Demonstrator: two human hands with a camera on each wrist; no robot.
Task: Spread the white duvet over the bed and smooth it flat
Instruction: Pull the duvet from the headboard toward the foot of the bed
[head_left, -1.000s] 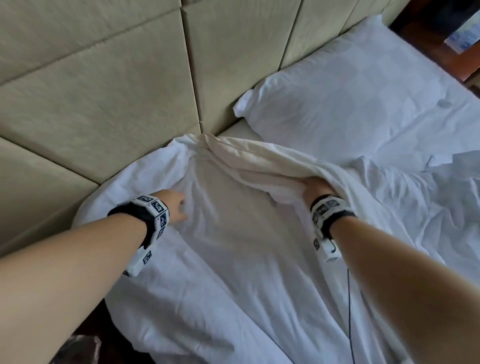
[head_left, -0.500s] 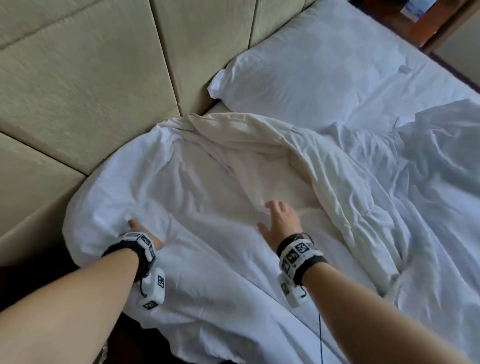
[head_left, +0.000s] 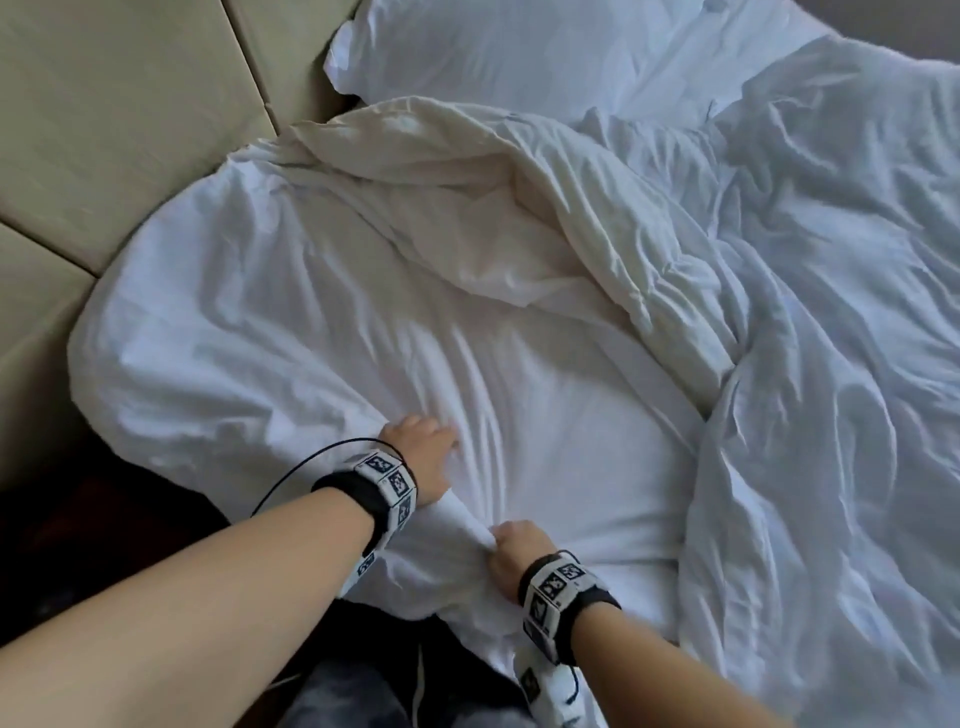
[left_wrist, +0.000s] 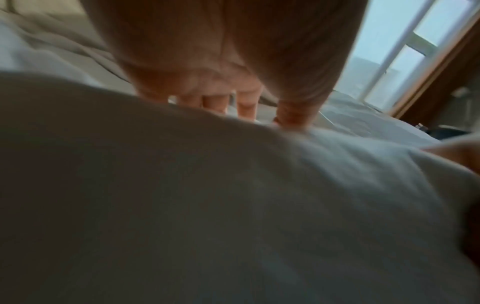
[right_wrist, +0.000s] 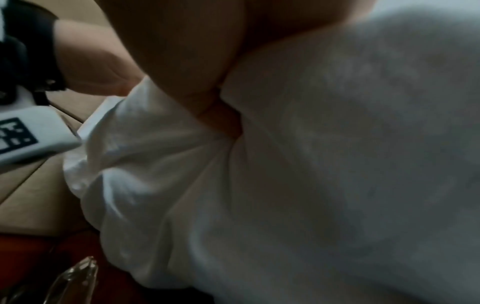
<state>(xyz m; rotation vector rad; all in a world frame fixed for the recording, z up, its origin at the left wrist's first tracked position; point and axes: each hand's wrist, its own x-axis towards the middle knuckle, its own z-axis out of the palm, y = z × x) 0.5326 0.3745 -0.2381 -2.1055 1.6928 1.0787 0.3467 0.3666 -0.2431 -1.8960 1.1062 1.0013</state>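
The white duvet (head_left: 545, 405) lies rumpled over the bed, with a thick cream fold running diagonally across its middle. At the near edge my left hand (head_left: 423, 449) digs its curled fingers into the cloth, and creases fan out from it. In the left wrist view the fingers (left_wrist: 244, 102) reach down behind a bulge of duvet (left_wrist: 233, 205), their tips hidden. Just right of it my right hand (head_left: 511, 558) grips a bunched fold of the duvet's edge. The right wrist view shows the fingers (right_wrist: 221, 117) pinching gathered cloth (right_wrist: 311, 164).
A padded beige headboard (head_left: 130, 104) stands along the left. A white pillow (head_left: 519, 47) lies at the head of the bed. Dark floor (head_left: 104, 545) shows beside the near edge. A window (left_wrist: 405, 57) is beyond the far side. A clear glass object (right_wrist: 78, 275) sits low near the floor.
Both hands have drawn back from the duvet's middle to its near edge. The right hand, flat on the cloth half a second ago, now grips a fold.
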